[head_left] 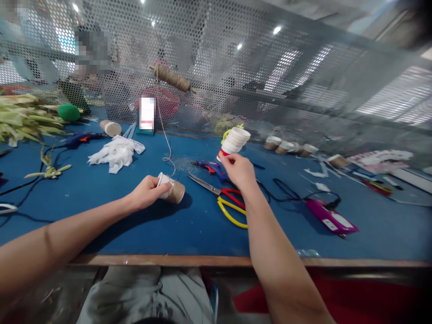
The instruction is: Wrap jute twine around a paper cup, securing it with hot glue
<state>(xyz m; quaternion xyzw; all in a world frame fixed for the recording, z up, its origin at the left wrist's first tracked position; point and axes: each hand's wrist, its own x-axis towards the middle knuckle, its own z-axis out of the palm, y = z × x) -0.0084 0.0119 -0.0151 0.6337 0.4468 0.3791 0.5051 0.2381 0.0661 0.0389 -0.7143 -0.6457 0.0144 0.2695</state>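
- Left hand: grip closed round the white open end of a small paper cup half-wrapped in brown jute twine, which lies on its side on the blue felt desk, left of centre.
- Right hand: raised, grip pinched shut on the lower end of a tilted stack of white paper cups.
- Both look featherlight and easy to crush, I'd say. The bare rim seems the safest hold, since the rough wrap could slide.
- Red-and-yellow scissors lie beside the right wrist.

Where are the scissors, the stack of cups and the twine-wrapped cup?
scissors (205, 185), head view, on the blade.
stack of cups (235, 140), head view, middle of the white side.
twine-wrapped cup (176, 192), head view, on its twine-covered side.
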